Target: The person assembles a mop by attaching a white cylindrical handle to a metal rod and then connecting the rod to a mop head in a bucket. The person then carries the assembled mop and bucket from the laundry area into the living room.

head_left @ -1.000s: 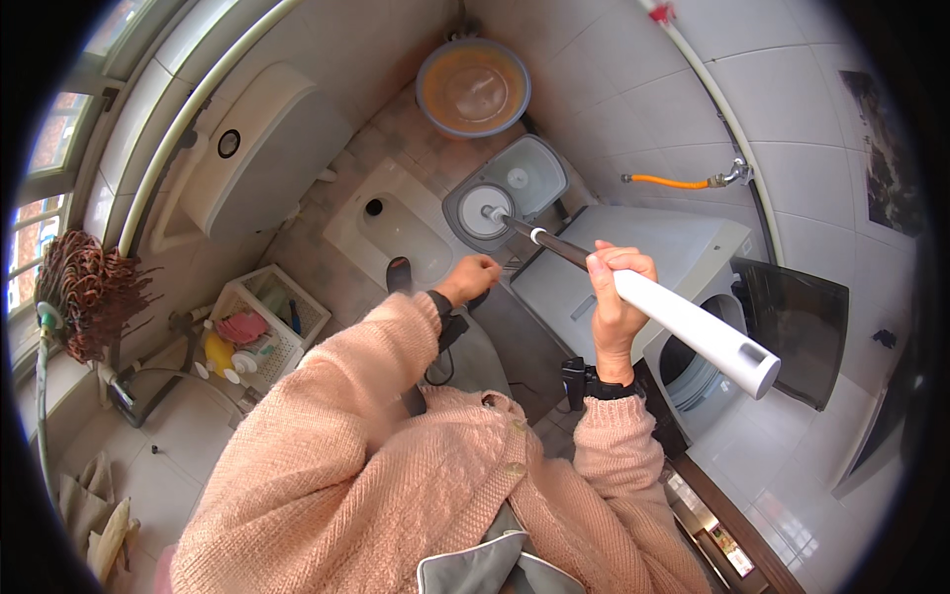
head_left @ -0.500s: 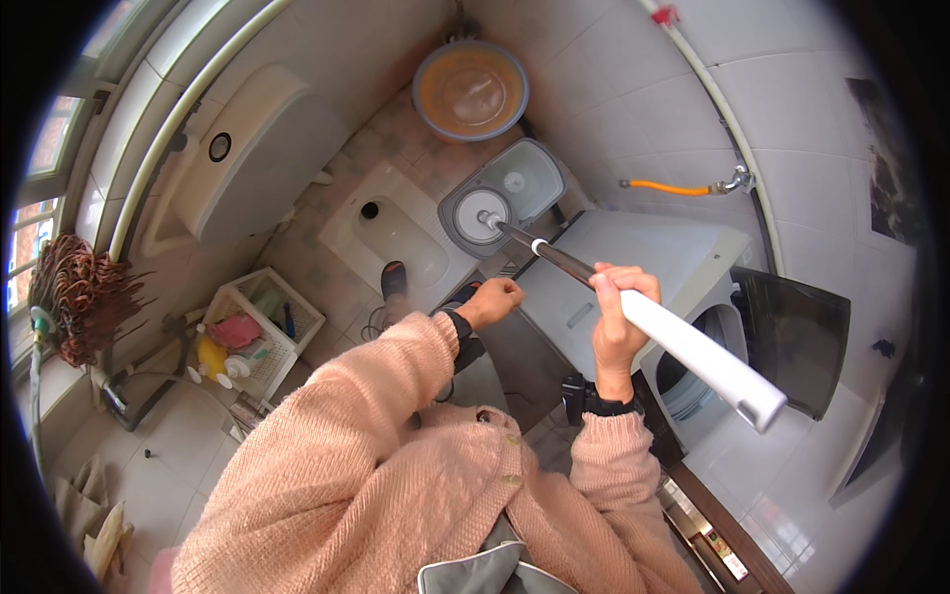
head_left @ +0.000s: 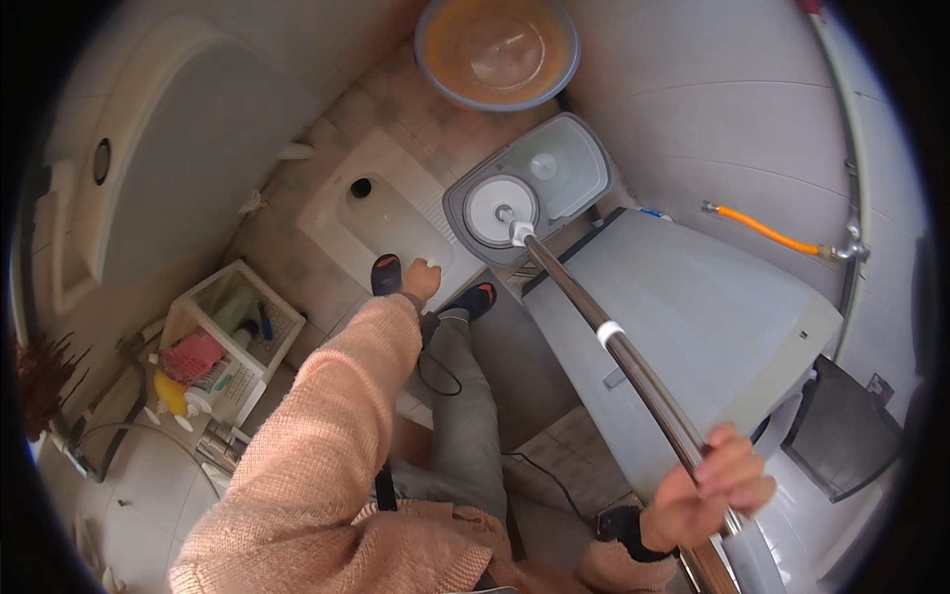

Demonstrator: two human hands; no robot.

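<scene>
A spin mop stands tilted with its round white head (head_left: 487,211) in one compartment of a grey mop bucket (head_left: 584,212). Its metal handle (head_left: 648,378) slants toward me at the lower right. My right hand (head_left: 714,487), slightly blurred, is curled loosely around the pole just above the white grip (head_left: 754,562). Over the front of the squat toilet (head_left: 394,220), beside a dark slipper (head_left: 385,275), my left hand (head_left: 424,281) is closed with its fingers folded in. Nothing shows in it, and it is apart from the mop.
A washing machine (head_left: 683,307) stands right of the bucket. Behind the bucket is an orange basin (head_left: 497,49) with a pale rim. At left, a white rack (head_left: 242,381) holds bottles and a pink cloth under the sink (head_left: 213,129). An orange hose (head_left: 767,230) hangs from a wall tap.
My right hand has moved lower and toward me along with the white grip, and more metal pole shows. My left hand has shifted left. The whole view has turned downward.
</scene>
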